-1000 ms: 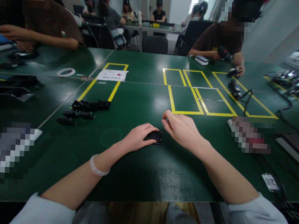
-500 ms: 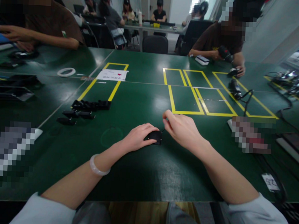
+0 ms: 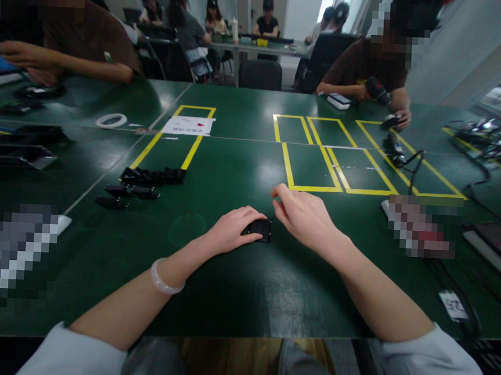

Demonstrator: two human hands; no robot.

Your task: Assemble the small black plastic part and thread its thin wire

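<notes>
A small black device (image 3: 258,229) lies on the green table (image 3: 228,287) right in front of me. My left hand (image 3: 231,228) rests over its left side and holds it down against the tabletop. My right hand (image 3: 303,215) hovers just to the right of the device with its fingers pinched together above the top right corner; something thin and dark runs from the pinch to the device, too small to tell what it is. A pale bangle (image 3: 164,281) circles my left wrist.
Several black parts (image 3: 150,176) lie in a row to the left, with more (image 3: 124,195) beside them. Yellow tape rectangles (image 3: 319,157) mark the table ahead. A tape roll (image 3: 110,120) and a paper sheet (image 3: 189,126) sit farther back. Other people work across the table; cables (image 3: 403,156) lie at the right.
My right hand has shifted slightly, dipping a little toward the device. The left hand and the device have stayed put.
</notes>
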